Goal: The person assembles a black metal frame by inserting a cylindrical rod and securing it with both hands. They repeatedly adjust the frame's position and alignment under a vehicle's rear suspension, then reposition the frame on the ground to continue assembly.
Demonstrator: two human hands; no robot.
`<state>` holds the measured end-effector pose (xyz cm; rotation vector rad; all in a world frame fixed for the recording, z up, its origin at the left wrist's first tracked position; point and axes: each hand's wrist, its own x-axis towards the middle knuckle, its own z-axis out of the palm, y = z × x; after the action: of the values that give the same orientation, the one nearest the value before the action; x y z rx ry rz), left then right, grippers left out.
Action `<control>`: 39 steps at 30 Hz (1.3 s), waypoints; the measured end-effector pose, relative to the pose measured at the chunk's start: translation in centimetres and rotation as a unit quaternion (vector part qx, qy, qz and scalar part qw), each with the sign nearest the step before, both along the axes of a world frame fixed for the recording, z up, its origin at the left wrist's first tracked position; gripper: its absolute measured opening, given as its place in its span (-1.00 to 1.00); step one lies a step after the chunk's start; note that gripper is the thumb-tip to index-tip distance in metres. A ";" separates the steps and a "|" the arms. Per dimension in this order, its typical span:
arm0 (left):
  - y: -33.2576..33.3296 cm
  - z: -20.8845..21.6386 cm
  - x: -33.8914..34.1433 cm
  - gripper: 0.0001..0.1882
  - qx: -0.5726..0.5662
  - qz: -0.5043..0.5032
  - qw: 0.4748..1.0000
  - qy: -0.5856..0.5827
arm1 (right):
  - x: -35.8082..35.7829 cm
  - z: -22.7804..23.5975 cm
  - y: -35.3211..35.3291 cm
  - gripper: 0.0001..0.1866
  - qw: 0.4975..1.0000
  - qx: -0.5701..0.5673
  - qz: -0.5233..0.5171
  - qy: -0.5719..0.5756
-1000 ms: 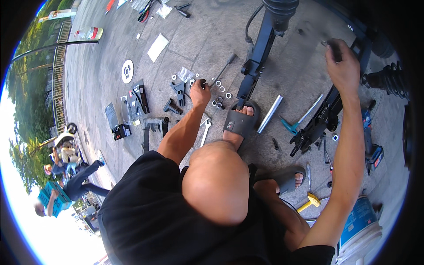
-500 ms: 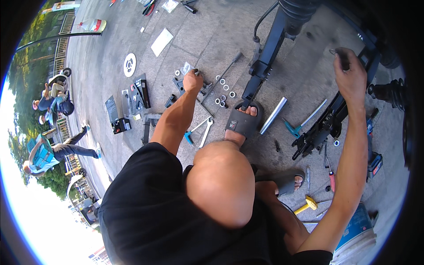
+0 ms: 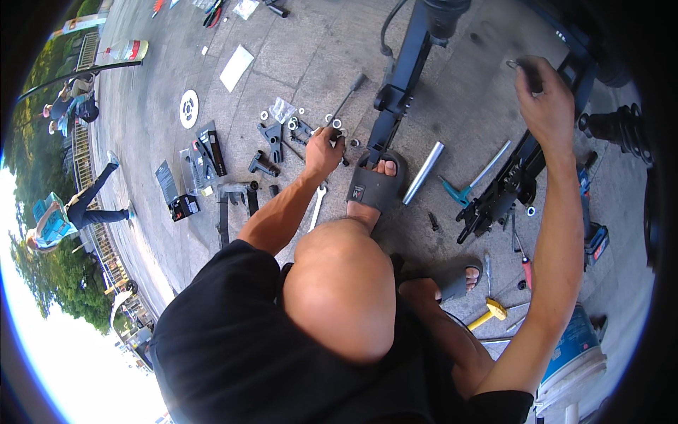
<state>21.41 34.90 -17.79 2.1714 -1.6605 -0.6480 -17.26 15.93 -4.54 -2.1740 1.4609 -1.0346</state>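
Head view: person squats on grey paved ground (image 3: 452, 78), bent knee (image 3: 339, 290) and black shirt fill the lower middle. A long black metal frame (image 3: 402, 78) runs from the top edge down to the foot in a black slipper (image 3: 373, 187), which rests against its lower end. A second black bracket assembly (image 3: 505, 187) lies right of it, slanting up toward the right hand. White and blue bucket (image 3: 575, 357) sits at lower right. Silver tube (image 3: 422, 173) lies just beside the slipper, between the two black parts.

Right hand (image 3: 544, 102) is raised at upper right, fingers curled shut around a small dark part at the top of the bracket assembly; a small ring shows just beside its fingertips, what exactly it grips cannot be told.

Left hand (image 3: 323, 152) reaches down to the ground left of the slipper, fingers bent and pinching at small silver washers (image 3: 336, 124) scattered there; whether one is actually held cannot be told. A wrench (image 3: 316, 205) lies under the left forearm. Yellow hammer (image 3: 489, 312) lies near the other foot. Black brackets (image 3: 272, 134) lie left of the washers.
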 end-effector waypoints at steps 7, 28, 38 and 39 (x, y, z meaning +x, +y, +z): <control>2.3 5.0 -8.0 -0.50 0.091 -0.390 0.914 0.073 | 0.3 0.0 0.2 -0.81 1.000 0.003 0.001 0.007; -8.9 10.9 -18.8 -0.54 -0.001 -0.150 0.912 0.383 | -0.2 3.2 1.0 -0.83 0.971 0.181 0.157 -0.008; -9.5 11.0 -18.1 -0.53 -0.018 -0.193 0.929 0.316 | -0.4 3.1 0.4 -0.76 0.950 0.210 0.229 -0.019; -9.6 11.0 -18.1 -0.52 -0.014 -0.194 0.928 0.318 | -0.4 3.2 0.4 -0.74 0.949 0.218 0.228 -0.018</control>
<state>3.36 25.32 -6.83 1.3747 -1.6937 -1.2637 -17.66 16.37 -1.30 -2.0064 0.9759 -0.5271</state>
